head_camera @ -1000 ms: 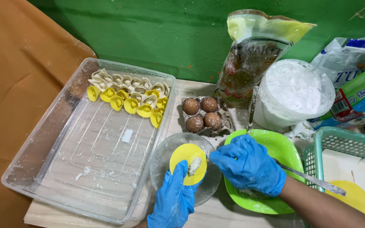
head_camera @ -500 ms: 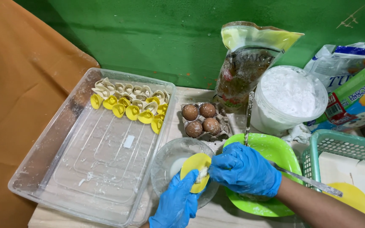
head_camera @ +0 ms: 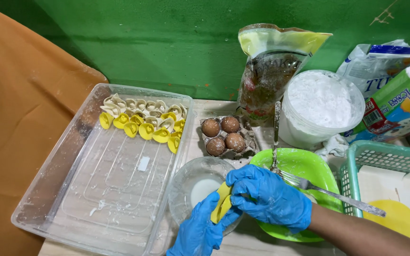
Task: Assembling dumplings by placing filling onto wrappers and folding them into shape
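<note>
Both gloved hands meet on a folded yellow wrapper (head_camera: 221,203), held over the near edge of the glass bowl (head_camera: 186,182). The right hand (head_camera: 269,199) comes in from the right with its fingers curled and pinches the wrapper's upper fold; the left hand (head_camera: 200,232) rises from below, fingers pressed to the lower side. The wrapper's long axis runs steeply, tilted from lower left to upper right, between the two hands. Just behind the right hand sits the green plate (head_camera: 309,166) with a fork (head_camera: 338,196). Well to the left, the clear tray (head_camera: 72,189) holds shaped yellow and pale pieces (head_camera: 143,121) in its far end.
</note>
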